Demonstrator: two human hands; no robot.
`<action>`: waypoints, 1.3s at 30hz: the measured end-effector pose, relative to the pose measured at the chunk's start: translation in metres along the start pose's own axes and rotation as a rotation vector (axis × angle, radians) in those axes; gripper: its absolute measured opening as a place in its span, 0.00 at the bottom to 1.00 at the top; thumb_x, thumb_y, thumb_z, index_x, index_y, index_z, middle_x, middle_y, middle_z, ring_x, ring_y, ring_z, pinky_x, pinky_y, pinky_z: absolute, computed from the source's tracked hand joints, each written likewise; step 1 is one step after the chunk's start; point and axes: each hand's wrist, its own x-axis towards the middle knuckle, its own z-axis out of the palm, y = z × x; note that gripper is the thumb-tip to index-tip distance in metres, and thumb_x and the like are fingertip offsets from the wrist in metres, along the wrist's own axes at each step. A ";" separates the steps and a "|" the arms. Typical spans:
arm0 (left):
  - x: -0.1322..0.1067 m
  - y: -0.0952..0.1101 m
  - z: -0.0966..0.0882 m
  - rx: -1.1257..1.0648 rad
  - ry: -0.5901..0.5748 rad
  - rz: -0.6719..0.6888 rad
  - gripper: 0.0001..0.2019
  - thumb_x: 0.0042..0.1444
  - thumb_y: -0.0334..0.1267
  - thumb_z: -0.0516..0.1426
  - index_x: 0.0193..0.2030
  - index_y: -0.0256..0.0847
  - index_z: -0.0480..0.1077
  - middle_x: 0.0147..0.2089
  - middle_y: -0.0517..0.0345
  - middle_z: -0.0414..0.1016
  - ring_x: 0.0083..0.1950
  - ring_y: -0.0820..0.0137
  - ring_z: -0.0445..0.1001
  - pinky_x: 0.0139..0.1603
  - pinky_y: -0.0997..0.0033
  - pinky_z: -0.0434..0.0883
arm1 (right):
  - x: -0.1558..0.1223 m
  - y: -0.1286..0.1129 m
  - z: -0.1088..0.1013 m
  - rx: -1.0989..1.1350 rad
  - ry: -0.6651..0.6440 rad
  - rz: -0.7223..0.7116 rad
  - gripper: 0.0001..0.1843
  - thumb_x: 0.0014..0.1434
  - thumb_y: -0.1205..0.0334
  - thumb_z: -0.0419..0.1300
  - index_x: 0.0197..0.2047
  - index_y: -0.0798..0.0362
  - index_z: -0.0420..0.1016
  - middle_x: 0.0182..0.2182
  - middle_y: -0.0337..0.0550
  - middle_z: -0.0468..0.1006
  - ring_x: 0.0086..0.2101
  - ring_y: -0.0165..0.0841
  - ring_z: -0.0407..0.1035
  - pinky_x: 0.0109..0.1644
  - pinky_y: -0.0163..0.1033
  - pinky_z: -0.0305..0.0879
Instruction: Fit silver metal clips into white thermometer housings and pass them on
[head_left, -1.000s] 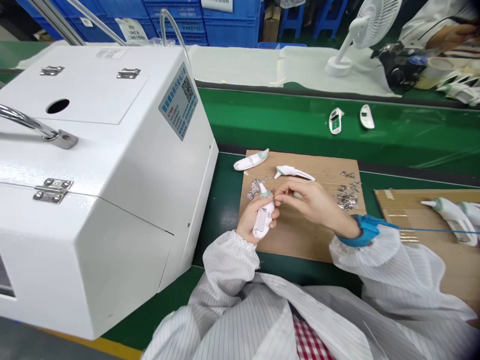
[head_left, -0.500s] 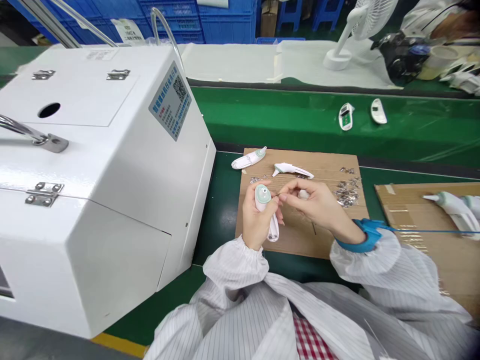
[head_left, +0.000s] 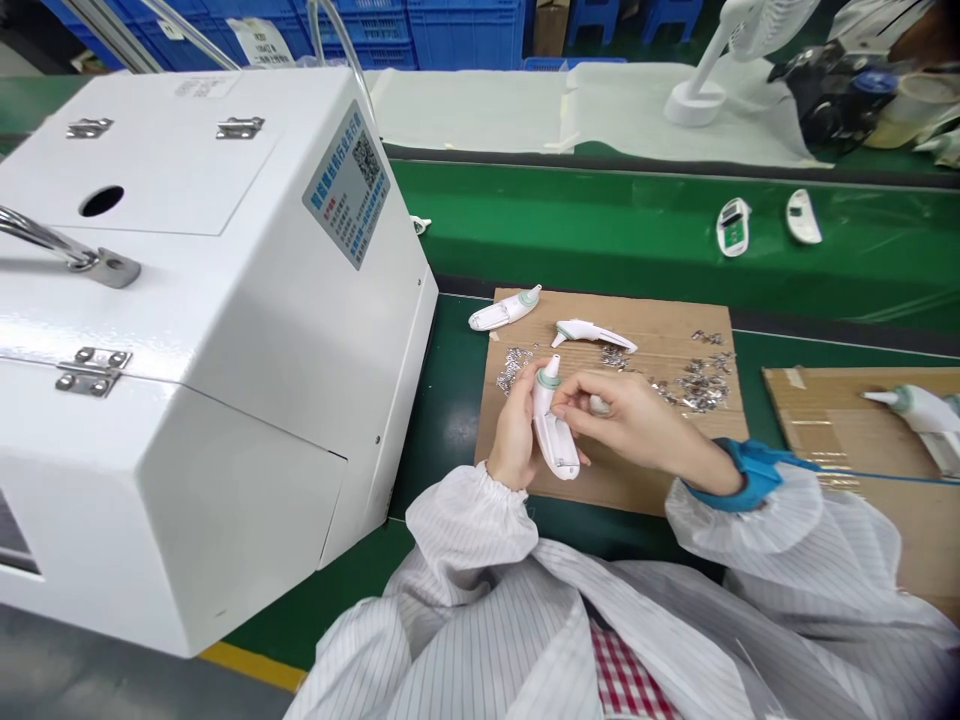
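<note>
My left hand (head_left: pixel 517 435) is wrapped round a white ear thermometer (head_left: pixel 559 448) with a pale green collar. Its tip points away from me and its hollow battery side faces up. Over that hollow, just below the collar, the thumb and fingertips of my right hand (head_left: pixel 611 410) are pinched together. Whatever they hold is too small to make out. Another ear thermometer (head_left: pixel 504 310) lies at the back left of the cardboard (head_left: pixel 637 485), and a further ear thermometer (head_left: pixel 592 333) lies just beyond my hands. Small metal pieces (head_left: pixel 701 388) are heaped to the right, with more metal pieces (head_left: pixel 511 368) at left.
A large white machine (head_left: pixel 300 350) fills the left side. Behind the cardboard runs a green conveyor belt (head_left: pixel 562 225) carrying white housing halves (head_left: pixel 733 228). At right, a second cardboard sheet (head_left: pixel 832 420) bears more thermometers (head_left: pixel 926 412). A blue wrist strap (head_left: pixel 750 475) trails its cord rightwards.
The thermometer has been turned in my left hand, so its tip now points away and its hollow side shows. My right fingertips have come over that hollow. The belt's parts have shifted right.
</note>
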 end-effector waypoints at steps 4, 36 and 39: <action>0.003 -0.004 -0.001 -0.038 0.022 0.014 0.16 0.66 0.47 0.46 0.56 0.46 0.62 0.33 0.60 0.71 0.23 0.70 0.72 0.21 0.71 0.72 | -0.005 -0.006 0.005 -0.261 0.020 -0.107 0.08 0.65 0.62 0.56 0.36 0.53 0.76 0.31 0.39 0.75 0.29 0.29 0.68 0.32 0.35 0.58; 0.014 -0.052 -0.008 -0.126 0.110 -0.072 0.12 0.59 0.43 0.55 0.48 0.46 0.60 0.29 0.64 0.65 0.18 0.76 0.63 0.11 0.79 0.61 | 0.014 -0.042 -0.003 0.662 0.789 -0.058 0.32 0.61 0.36 0.53 0.16 0.47 0.49 0.11 0.31 0.48 0.11 0.25 0.44 0.12 0.37 0.43; 0.014 -0.053 -0.009 -0.121 0.104 -0.062 0.13 0.59 0.44 0.55 0.48 0.46 0.60 0.29 0.65 0.65 0.18 0.76 0.63 0.12 0.79 0.60 | 0.013 -0.043 -0.005 0.636 0.738 -0.041 0.33 0.61 0.34 0.51 0.16 0.46 0.48 0.11 0.32 0.48 0.11 0.26 0.44 0.13 0.38 0.45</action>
